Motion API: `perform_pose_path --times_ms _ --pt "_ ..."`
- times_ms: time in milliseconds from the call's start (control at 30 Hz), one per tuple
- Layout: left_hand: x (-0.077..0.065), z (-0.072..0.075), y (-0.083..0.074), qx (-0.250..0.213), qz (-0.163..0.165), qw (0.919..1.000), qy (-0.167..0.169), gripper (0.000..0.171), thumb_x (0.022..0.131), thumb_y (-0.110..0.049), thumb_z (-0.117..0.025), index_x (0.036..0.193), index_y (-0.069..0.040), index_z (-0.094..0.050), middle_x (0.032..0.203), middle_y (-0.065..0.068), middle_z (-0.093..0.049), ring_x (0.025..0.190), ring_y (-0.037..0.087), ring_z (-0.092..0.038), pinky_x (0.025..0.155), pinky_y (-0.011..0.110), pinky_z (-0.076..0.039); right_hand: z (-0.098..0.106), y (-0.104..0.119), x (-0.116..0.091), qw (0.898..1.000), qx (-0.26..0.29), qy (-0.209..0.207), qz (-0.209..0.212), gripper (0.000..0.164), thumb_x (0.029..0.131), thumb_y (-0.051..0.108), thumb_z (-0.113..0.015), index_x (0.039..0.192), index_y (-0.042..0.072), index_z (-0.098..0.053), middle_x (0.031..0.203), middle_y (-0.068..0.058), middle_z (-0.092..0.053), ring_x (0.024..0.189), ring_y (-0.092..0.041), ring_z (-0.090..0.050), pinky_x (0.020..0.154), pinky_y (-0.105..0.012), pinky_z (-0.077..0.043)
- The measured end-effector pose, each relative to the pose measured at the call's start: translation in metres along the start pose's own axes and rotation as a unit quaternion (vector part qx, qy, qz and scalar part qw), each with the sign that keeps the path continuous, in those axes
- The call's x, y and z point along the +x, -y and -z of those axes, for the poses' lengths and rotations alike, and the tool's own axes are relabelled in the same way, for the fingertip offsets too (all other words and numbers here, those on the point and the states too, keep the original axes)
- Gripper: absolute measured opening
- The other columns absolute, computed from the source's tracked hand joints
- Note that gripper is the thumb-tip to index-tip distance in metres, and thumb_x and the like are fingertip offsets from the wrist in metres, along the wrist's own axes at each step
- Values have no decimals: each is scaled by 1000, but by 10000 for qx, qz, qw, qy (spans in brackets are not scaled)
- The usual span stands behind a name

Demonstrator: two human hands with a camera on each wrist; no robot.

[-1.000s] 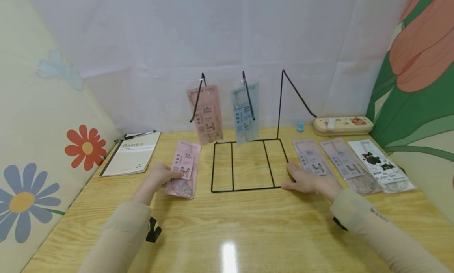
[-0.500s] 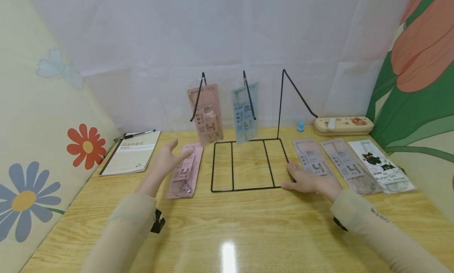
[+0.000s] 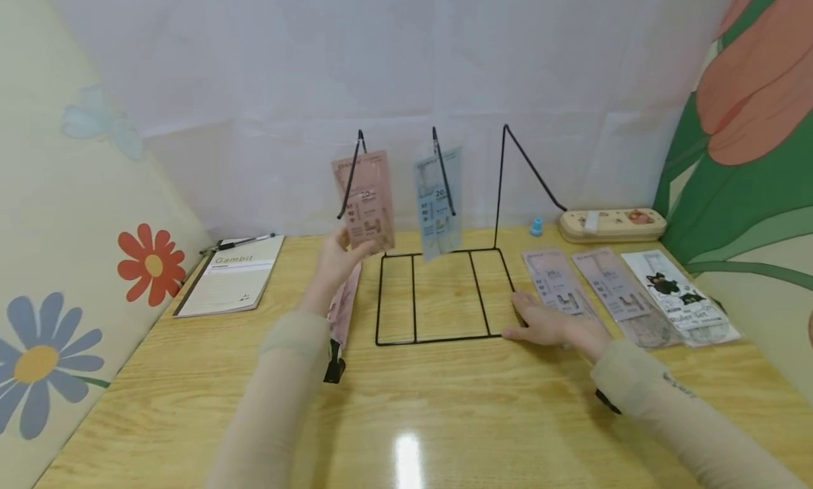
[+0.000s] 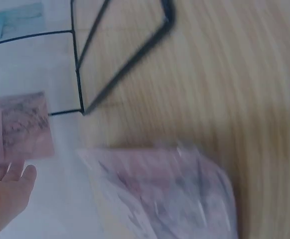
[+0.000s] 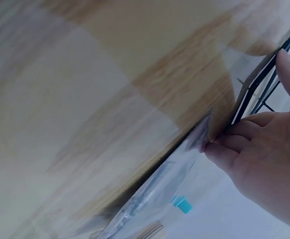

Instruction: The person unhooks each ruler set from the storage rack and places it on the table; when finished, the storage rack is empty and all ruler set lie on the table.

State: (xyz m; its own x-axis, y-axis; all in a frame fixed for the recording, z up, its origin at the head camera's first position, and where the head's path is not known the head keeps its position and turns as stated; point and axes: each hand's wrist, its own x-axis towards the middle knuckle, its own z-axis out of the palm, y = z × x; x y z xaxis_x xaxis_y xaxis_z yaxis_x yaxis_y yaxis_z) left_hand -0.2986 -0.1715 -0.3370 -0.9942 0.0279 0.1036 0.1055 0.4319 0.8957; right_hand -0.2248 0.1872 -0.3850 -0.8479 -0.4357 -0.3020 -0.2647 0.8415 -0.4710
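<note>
In the head view my left hand [image 3: 336, 270] is raised at the lower left edge of a pink ruler-set packet [image 3: 370, 185]. This packet hangs from the left hook of a black wire display rack [image 3: 451, 339]. In the left wrist view the fingertips are at the packet's edge; firm contact is not clear. Another pink packet [image 3: 344, 305] lies on the table below my left forearm, partly hidden. A blue packet [image 3: 438, 203] hangs from the middle hook. My right hand [image 3: 546, 320] rests at the rack's right side, its thumb and fingers spread along the base wire.
Two pinkish packets [image 3: 551, 277] and a white ruler-set packet [image 3: 676, 291] lie at the right. Behind them are a small blue cap-like piece [image 3: 536, 226] and a cream case [image 3: 612, 225]. A notebook [image 3: 235, 281] with a pen [image 3: 238, 243] lies at the left.
My left hand has left the pink packet on the table and moved up and right to the hanging pink one. The right hand has stayed at the rack.
</note>
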Motion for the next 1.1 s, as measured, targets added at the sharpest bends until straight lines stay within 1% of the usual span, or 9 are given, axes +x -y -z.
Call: perform_pose_path --times_ms 67,133,300,500,633,767,900,1067,1100 --pt "3 -6 -3 -346 112 9992 -147 55 92 -22 -61 142 -12 -40 142 14 -48 134 29 -41 112 44 -35 0 -1 0 10000 -14 -5 0 86 96 42 -50 146 -13 -6 153 -33 -2 142 -46 -3 117 -55 -7" --pt "5 -10 -5 -499 218 9978 -367 49 92 -18 -61 138 -9 -45 135 16 -54 128 29 -48 108 42 -40 0 -1 1 10000 -44 1 14 86 96 43 -50 146 -13 -6 153 -33 -2 142 -46 -3 117 -56 -8" --pt "4 -13 -4 -278 253 9969 -697 38 92 -15 -61 128 -1 -55 126 19 -60 118 31 -57 101 39 -47 0 0 1 10000 -7 22 37 87 96 43 -50 146 -13 -6 153 -33 -1 142 -46 -3 117 -56 -8" --pt "0 -13 -3 5 151 9984 -544 39 92 -23 -61 126 -5 -59 123 18 -62 111 29 -58 95 39 -50 2 -1 1 10000 -6 1 4 86 96 42 -50 146 -12 -6 152 -33 -1 142 -46 -3 117 -56 -8" --pt "-8 -11 -1 -49 21 9994 -341 39 93 -26 -60 122 0 -60 121 20 -63 108 28 -60 93 35 -52 0 -2 1 10000 -52 0 40 87 96 43 -50 145 -13 -6 152 -34 -2 142 -47 -4 117 -55 -8" --pt "-23 -8 0 -192 -254 9995 -11 38 93 -25 -60 122 0 -60 119 20 -64 105 22 -65 89 29 -54 1 -2 1 10000 -38 -21 40 87 96 43 -50 146 -13 -6 152 -34 -2 142 -46 -4 117 -55 -8" --pt "-45 -3 4 -288 -639 9973 218 35 92 -22 -61 117 2 -63 111 23 -66 86 4 -65 77 17 -54 0 -1 2 10000 -37 -52 45 87 95 43 -51 146 -13 -6 152 -33 -2 142 -46 -4 117 -55 -8" --pt "-79 3 11 -398 -889 9939 519 32 92 -17 -61 115 5 -63 110 24 -67 87 2 -66 78 18 -55 -1 -2 2 10000 -13 -32 14 87 95 43 -51 146 -13 -6 152 -33 -2 142 -46 -3 117 -55 -7" --pt "-86 4 13 -394 -913 9934 567 32 92 -17 -61 116 4 -63 113 22 -66 93 2 -67 82 20 -55 -1 -2 2 10000 -2 -31 17 87 96 42 -50 146 -13 -6 152 -33 -2 142 -46 -3 117 -55 -7"
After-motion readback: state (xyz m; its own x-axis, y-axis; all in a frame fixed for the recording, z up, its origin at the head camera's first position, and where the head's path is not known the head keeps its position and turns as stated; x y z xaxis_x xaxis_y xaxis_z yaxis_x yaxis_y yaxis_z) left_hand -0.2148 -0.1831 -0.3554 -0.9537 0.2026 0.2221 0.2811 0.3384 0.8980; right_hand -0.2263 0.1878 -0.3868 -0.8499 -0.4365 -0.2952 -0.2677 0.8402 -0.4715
